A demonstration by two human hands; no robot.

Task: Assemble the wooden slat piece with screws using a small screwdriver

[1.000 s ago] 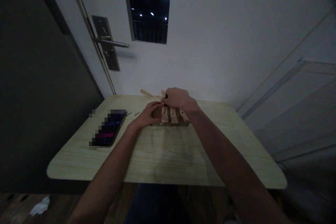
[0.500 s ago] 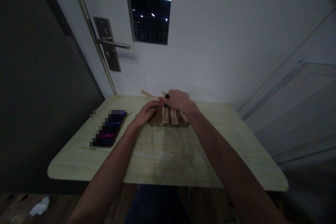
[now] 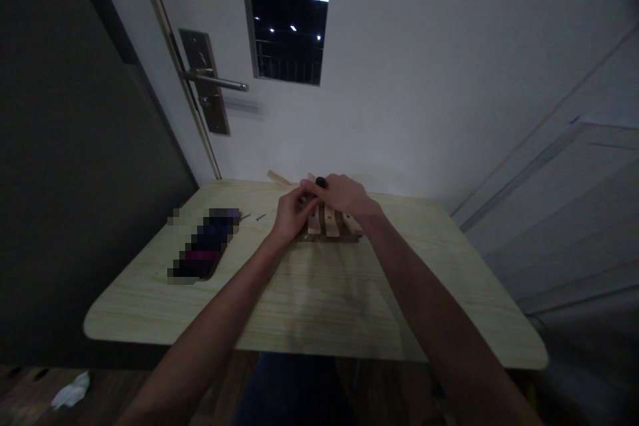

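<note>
A small wooden assembly [image 3: 330, 225] of pale slats on a darker base lies at the far middle of the light wood table [image 3: 309, 293]. My right hand [image 3: 342, 195] rests over its far side, fingers closed round a small black-tipped tool [image 3: 320, 182]. My left hand [image 3: 292, 213] is at the assembly's left edge, fingers pinched together beside the tool's tip; what they hold is too small to make out. Two tiny dark nails or screws [image 3: 253, 217] lie on the table left of my left hand.
A phone [image 3: 204, 251] lies on the table's left part. Loose wood strips [image 3: 279, 178] sit at the far edge against the white wall. A door with a metal handle [image 3: 212, 82] stands at the left. Crumpled paper [image 3: 70, 391] lies on the floor.
My left hand has risen from the assembly's left side and closed in toward the tool tip under my right hand. The right hand has barely moved.
</note>
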